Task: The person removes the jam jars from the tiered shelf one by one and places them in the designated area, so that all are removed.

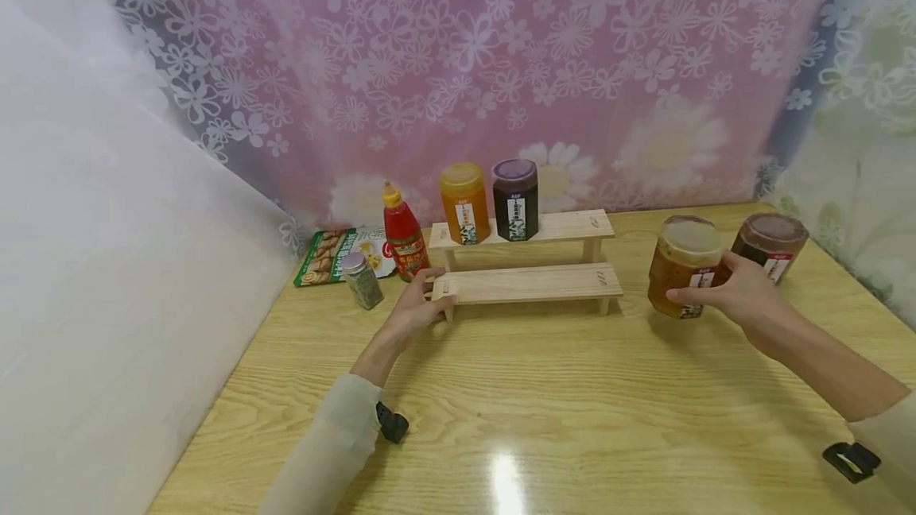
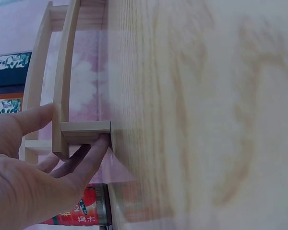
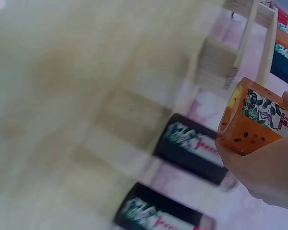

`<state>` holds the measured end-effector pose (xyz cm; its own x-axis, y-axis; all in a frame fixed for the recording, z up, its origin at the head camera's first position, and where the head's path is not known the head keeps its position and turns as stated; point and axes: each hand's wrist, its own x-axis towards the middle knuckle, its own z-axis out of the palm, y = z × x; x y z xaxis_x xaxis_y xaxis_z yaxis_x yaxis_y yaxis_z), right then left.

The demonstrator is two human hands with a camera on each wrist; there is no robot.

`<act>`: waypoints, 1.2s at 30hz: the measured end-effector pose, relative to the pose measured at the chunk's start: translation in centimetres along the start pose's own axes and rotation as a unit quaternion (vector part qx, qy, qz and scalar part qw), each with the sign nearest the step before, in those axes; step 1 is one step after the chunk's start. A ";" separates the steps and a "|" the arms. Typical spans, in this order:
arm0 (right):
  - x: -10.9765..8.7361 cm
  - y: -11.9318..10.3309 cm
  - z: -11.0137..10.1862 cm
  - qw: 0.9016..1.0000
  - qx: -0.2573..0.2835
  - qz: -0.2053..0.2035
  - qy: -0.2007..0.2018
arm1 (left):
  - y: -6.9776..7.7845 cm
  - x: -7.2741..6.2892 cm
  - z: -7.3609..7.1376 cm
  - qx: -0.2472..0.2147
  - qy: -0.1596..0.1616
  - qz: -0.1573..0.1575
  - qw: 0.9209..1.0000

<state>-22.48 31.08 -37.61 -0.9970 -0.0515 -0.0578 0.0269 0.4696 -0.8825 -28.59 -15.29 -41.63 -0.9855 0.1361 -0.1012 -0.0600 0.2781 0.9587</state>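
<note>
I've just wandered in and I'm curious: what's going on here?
A person's right hand holds an amber jar off the table, while the left hand holds the left end of a wooden rack. An orange jar and a purple-lidded jar stand on its upper shelf; a dark jar stands on the table.

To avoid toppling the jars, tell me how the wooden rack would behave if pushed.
The rack should stay stiff, being wooden boards on legs. It may feel top-heavy, since two jars stand on its upper step. The left hand gripping one end would probably steady it.
</note>
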 end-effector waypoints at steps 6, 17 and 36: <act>-1.5 2.8 -1.8 0.999 -0.041 0.000 0.011 | -0.1 0.0 0.0 -0.012 -0.005 -0.003 1.000; -2.1 7.0 -4.9 0.998 -0.052 0.034 0.033 | 0.1 -0.1 0.0 -0.007 -0.006 -0.004 1.000; -2.2 10.4 -8.3 0.995 -0.027 0.048 0.089 | 0.1 -0.1 -0.1 -0.010 -0.007 -0.006 1.000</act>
<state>-20.58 43.38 -42.84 -0.9873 0.1502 -0.0527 0.1232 0.5116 -0.8503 -28.53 -15.35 -41.54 -0.9824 0.1467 -0.1154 -0.0741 0.2608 0.9625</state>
